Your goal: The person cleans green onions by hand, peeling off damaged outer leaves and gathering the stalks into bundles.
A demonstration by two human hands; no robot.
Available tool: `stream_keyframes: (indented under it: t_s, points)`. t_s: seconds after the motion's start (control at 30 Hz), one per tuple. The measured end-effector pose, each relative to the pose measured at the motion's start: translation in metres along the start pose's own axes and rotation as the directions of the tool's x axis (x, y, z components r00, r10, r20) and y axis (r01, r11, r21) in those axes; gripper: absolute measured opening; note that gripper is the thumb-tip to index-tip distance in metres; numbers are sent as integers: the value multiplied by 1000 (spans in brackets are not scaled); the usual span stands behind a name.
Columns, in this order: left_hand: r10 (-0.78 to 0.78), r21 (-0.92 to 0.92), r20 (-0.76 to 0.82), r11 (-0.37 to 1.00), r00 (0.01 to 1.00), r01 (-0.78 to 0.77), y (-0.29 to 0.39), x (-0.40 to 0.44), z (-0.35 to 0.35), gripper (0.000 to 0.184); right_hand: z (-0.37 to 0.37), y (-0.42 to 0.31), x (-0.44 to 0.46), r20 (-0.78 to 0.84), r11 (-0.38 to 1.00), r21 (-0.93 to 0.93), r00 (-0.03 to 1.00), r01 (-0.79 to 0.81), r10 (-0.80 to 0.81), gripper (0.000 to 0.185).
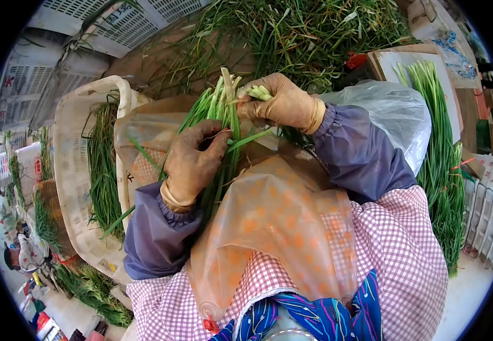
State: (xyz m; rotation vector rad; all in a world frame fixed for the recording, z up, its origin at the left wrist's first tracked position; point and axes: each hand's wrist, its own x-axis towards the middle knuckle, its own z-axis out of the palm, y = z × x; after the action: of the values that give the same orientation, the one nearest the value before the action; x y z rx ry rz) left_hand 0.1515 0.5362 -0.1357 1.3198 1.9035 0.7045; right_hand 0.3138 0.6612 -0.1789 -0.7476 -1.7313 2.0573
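A bunch of garlic chives [224, 108] is held over my lap, pale cut ends pointing up and away from me. My gloved left hand [195, 159] is closed round its lower part, and a thin reddish strand shows by the thumb. My gloved right hand [285, 102] is closed beside the top of the bunch, with a few pale stalk ends [259, 92] sticking out between its fingers. One loose green leaf [251, 138] juts sideways from the bunch. The lower leaves are partly hidden by my left hand and sleeve.
A cream plastic basket [64, 153] with chives [105, 165] stands at my left. Loose leaves [292, 34] are heaped ahead. Long chives [434, 113] lie at my right, near a clear plastic bag [380, 108]. White crates [121, 25] stand at the upper left. A plastic apron [275, 227] covers my lap.
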Motion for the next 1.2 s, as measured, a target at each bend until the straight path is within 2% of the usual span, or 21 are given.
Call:
stream_keyframes:
  t_s: [0.07,0.13,0.2,0.33,0.4,0.47,0.5,0.57,0.6,0.7,0.73,0.8,0.83,0.9,0.93,0.97,1.0,1.03,1.1,1.13,1.2]
  points:
    - [-27,11,10,1000,1000,27,3,-1,-1,28,1,-7,1,-24,992,63,993,-111,113,12]
    - [-47,21,21,999,999,47,4,-1,0,28,4,-7,2,-22,996,34,997,-77,78,12]
    - [-60,-93,-31,994,998,56,0,-2,3,25,4,-7,2,-15,999,6,999,-43,43,13]
    - [-54,-162,-20,985,998,51,-8,1,5,24,-6,-7,-2,13,989,-149,1000,-12,14,14]
    - [32,-134,-17,990,999,-34,-6,0,5,22,-7,-9,-3,23,977,-212,1000,-5,11,14]
    - [43,-57,-4,997,999,-43,-2,0,2,22,-2,-11,-6,-69,866,-469,971,170,-228,11]
    - [51,21,10,998,999,-51,-1,-1,1,23,-1,-13,-6,-69,866,-469,971,170,-228,11]
    - [45,8,28,999,999,-45,-2,0,1,22,2,-15,-6,-35,583,-751,862,311,-505,6]
    - [39,-6,46,999,998,-39,-3,0,1,21,-1,-13,-3,-33,582,-751,862,312,-506,6]
    - [1,26,117,1000,993,-5,0,-1,-3,20,-48,-8,8,-342,519,-845,620,125,-706,7]
    - [-1,24,115,1000,993,-2,-5,-2,-1,20,-66,-19,6,-531,692,-713,560,111,-636,11]
    - [56,-61,-4,997,998,-56,-16,-3,4,20,-131,-12,7,-654,631,-729,541,-265,-529,27]
    - [61,-63,-8,996,998,-62,-15,-2,2,20,-126,-9,8,-651,628,-733,539,-263,-534,27]
    - [-26,-271,118,961,993,58,-14,0,-2,20,-93,-3,6,-428,538,-842,646,-32,-632,38]
    - [-29,-271,120,961,992,60,-17,1,-1,20,-64,-7,2,-375,715,-674,747,186,-548,41]
    - [-20,-348,114,936,993,59,-22,2,0,21,-43,-16,-4,-277,885,-428,906,182,-320,39]
    - [-15,-419,106,906,994,59,-25,2,1,21,-22,-27,-10,-155,982,-185,986,34,-63,37]
    - [-21,-413,107,909,994,63,-25,2,0,21,-13,-30,-8,14,1000,-5,1000,23,-23,37]
    - [-26,-456,144,885,989,90,-21,3,-2,21,5,-19,2,59,964,260,996,52,-70,28]
    - [-25,-453,144,887,989,89,-18,3,-3,21,11,-21,5,58,964,262,996,56,-73,28]
    - [-114,-458,218,865,969,205,-10,1,-3,20,18,-25,8,47,988,143,997,56,-63,21]
